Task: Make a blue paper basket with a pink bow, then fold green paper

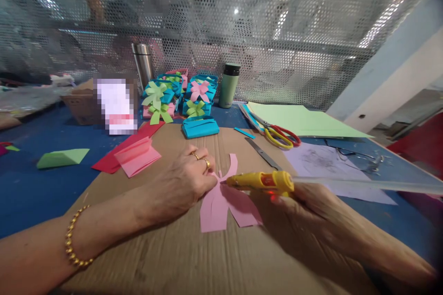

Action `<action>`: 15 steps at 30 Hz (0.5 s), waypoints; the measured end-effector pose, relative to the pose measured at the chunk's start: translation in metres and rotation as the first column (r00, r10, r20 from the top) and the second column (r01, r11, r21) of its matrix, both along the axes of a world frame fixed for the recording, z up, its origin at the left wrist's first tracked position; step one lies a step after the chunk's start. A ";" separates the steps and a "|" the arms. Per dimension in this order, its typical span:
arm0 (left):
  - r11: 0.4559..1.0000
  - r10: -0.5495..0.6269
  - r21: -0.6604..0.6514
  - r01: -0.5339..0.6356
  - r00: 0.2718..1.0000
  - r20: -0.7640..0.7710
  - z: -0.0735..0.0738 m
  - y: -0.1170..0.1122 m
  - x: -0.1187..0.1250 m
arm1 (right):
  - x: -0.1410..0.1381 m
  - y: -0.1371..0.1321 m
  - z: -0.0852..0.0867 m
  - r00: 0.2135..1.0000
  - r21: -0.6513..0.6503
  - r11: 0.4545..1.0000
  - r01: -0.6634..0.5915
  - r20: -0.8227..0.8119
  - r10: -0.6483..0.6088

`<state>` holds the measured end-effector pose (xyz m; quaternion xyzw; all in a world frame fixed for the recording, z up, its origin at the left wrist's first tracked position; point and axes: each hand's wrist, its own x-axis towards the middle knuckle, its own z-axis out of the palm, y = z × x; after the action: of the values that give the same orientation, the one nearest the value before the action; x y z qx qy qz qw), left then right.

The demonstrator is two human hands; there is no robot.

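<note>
My left hand (183,182), with gold rings and a bead bracelet, pinches the middle of a pink paper bow shape (221,205) that lies on a sheet of brown cardboard (173,258). My right hand (311,203) is closed round a yellow glue gun (263,181). The gun's nozzle points left and touches the pink paper right beside my left fingertips. A clear glue stick (367,185) juts out of the gun's back toward the right.
Blue paper boxes with green and pink bows (180,94) stand at the back. A blue folded piece (200,126), yellow-red scissors (280,136), a knife blade (263,152), green sheets (304,120), a green flask (229,85), pink folded paper (136,156) and glasses (363,159) lie around.
</note>
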<state>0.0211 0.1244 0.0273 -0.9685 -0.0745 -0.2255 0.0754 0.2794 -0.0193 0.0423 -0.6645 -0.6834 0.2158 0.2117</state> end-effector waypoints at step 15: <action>1.000 0.006 0.023 -0.006 1.000 -0.009 -0.001 0.000 -0.001 | -0.002 0.000 0.003 0.999 0.036 0.999 0.012 0.037 -0.013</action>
<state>0.0198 0.1249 0.0262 -0.9683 -0.0746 -0.2219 0.0876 0.2775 -0.0188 0.0448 -0.6686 -0.6869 0.1899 0.2121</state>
